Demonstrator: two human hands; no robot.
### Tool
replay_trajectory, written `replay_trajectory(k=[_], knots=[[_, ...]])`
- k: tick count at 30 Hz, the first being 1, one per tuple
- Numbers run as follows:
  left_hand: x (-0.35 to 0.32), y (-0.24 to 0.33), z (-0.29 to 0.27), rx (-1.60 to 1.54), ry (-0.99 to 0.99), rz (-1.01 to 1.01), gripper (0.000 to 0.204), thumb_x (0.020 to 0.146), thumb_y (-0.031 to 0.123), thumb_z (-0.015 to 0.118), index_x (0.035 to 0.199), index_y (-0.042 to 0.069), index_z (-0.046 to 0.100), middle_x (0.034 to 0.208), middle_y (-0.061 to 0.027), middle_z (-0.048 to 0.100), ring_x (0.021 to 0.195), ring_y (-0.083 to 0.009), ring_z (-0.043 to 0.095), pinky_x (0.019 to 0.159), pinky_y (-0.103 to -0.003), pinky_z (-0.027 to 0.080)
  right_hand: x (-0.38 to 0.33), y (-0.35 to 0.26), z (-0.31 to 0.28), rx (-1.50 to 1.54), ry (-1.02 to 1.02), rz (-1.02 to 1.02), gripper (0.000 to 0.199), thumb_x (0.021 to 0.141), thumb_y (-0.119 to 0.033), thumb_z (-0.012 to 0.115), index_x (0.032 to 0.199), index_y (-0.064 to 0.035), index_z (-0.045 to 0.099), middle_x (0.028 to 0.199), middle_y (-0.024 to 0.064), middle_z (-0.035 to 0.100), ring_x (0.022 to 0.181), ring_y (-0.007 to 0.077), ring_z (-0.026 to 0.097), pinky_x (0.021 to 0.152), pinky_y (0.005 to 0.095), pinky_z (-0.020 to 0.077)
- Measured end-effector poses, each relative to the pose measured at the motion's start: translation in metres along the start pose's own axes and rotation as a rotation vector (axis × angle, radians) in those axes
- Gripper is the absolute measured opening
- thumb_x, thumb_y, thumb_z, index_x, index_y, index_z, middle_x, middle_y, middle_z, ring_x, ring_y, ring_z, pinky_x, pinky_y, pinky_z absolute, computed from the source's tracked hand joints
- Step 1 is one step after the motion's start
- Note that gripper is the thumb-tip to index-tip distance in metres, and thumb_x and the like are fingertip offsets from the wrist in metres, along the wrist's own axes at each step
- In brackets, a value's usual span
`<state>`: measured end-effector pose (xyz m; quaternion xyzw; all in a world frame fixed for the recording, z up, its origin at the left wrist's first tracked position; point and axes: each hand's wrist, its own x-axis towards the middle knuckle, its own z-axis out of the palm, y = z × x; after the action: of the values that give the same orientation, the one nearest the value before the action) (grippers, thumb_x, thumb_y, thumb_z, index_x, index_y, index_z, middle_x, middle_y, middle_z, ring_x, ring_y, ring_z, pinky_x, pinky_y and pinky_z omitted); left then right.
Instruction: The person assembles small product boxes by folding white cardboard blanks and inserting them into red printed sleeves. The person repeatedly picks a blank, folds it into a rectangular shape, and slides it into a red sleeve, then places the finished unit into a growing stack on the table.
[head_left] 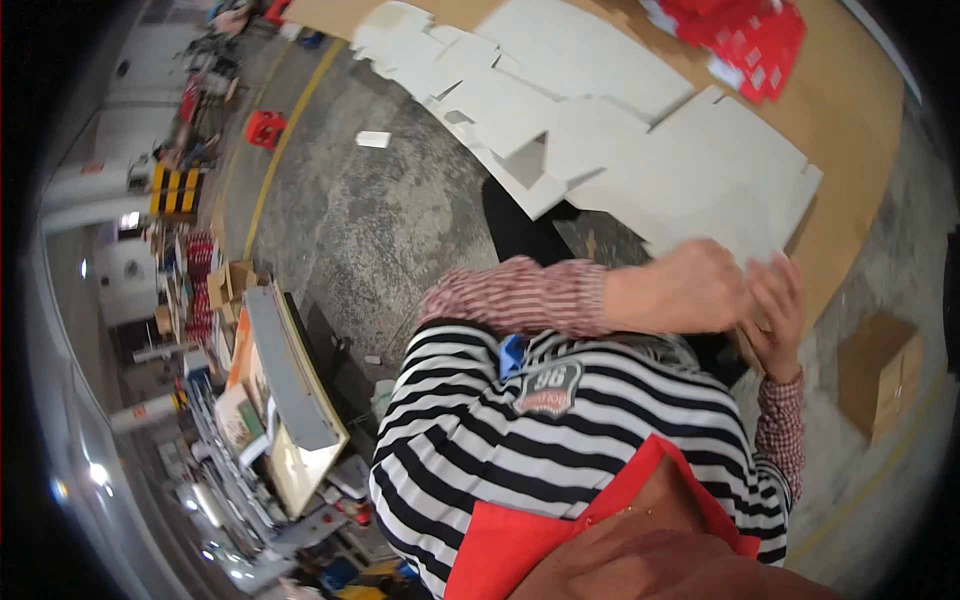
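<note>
Head view: looking down over a striped shirt and red apron; hands meet at about 3 o'clock, at the near edge of the table [850, 130].
Left hand [690, 288]: blurred, loosely closed; whether it grips anything I cannot tell.
Right hand [778, 310]: fingers spread, palm toward the left hand; hold unclear.
Cardboard sheet [700, 170]: flat white cut blank on the table, just above the hands, among overlapping others.
Handling: likely light, stiff, creases easily; take by edges.
Floor, 4 o'clock: brown box [880, 370].

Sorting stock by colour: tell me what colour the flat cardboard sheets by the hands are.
Pale grey-white flat cardboard sheets, seen in the head view.
</note>
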<state>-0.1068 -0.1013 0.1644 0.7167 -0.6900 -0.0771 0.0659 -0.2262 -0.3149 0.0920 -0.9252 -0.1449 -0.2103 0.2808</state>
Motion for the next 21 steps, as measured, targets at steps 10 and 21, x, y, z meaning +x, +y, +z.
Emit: replay_trajectory(k=[10, 21], knots=[[0.049, -0.008, 0.154, -0.146, 0.136, 0.093, 0.066, 0.069, 0.02, 0.08, 0.128, 0.011, 0.055, 0.134, -0.0086, 0.053, 0.123, -0.0249, 0.05, 0.095, -0.042, 0.042, -0.216, -0.005, -0.045, -0.343, -0.12, 0.603, 0.044, 0.081, -0.008, 0.066, 0.125, -0.0085, 0.062, 0.121, 0.0074, 0.067, 0.122, 0.0299, 0.055, 0.108, 0.0474, 0.0364], [0.084, 0.013, 0.17, -0.11, 0.301, -0.094, 0.047, 0.082, 0.013, 0.065, 0.128, 0.01, 0.056, 0.13, -0.0072, 0.056, 0.116, -0.0274, 0.053, 0.092, -0.043, 0.043, -0.151, 0.047, 0.001, -0.438, 0.212, 0.696, 0.056, 0.085, -0.04, 0.07, 0.135, -0.0172, 0.058, 0.145, 0.0135, 0.047, 0.133, 0.0303, 0.043, 0.11, 0.047, 0.0319]])
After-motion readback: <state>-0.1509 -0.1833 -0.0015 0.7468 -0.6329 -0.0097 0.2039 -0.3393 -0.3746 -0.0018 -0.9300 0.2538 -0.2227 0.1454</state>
